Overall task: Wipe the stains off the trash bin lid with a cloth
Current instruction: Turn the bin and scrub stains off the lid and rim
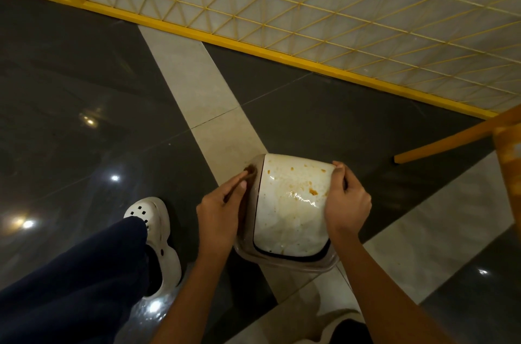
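Note:
A trash bin [284,257] with a translucent brownish body stands on the floor. Its white lid [293,202] is domed and glossy, with orange-brown stains scattered over the upper half and the biggest blot near the right side. A brown smear marks the bin's far left corner. My left hand [222,208] lies against the bin's left side, fingers stretched out toward that smear. My right hand [346,200] grips the lid's right edge with curled fingers. No cloth shows in this view.
The floor is polished dark tile with pale stone strips. A yellow-framed lattice panel [282,56] runs behind the bin. An orange wooden leg [451,140] slants in at the right. My leg and a white clog [153,233] stand to the left.

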The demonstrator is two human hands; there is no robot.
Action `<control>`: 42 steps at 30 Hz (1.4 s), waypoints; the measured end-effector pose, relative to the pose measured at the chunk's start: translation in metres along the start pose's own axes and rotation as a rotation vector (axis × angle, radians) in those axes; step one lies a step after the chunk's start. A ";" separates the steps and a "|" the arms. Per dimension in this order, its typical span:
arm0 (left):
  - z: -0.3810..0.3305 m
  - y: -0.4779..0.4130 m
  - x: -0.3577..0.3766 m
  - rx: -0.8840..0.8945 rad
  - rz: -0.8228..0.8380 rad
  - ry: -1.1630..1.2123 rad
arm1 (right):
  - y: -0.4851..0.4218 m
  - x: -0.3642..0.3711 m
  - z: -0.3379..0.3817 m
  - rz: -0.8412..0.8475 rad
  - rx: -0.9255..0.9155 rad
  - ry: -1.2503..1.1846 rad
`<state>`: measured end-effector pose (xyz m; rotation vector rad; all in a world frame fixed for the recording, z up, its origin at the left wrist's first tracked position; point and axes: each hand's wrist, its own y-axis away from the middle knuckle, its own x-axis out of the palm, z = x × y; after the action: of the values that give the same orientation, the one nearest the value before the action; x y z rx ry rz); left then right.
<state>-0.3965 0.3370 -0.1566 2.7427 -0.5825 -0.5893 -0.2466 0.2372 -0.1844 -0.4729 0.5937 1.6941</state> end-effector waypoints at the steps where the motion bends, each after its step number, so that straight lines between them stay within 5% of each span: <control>1: 0.003 0.004 -0.002 -0.019 -0.006 -0.009 | 0.000 0.000 0.000 -0.003 -0.001 -0.002; 16: -0.008 -0.009 0.010 -0.058 -0.025 0.019 | -0.001 0.000 0.001 0.001 -0.001 0.002; 34: 0.014 0.026 0.023 0.184 -0.147 0.017 | 0.000 0.000 0.002 -0.007 0.008 -0.002; 42: 0.045 0.061 0.023 0.064 -0.229 0.061 | 0.000 0.001 0.002 -0.018 0.003 -0.006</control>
<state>-0.4171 0.2657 -0.1824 2.8990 -0.2786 -0.5440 -0.2464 0.2391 -0.1829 -0.4697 0.5867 1.6766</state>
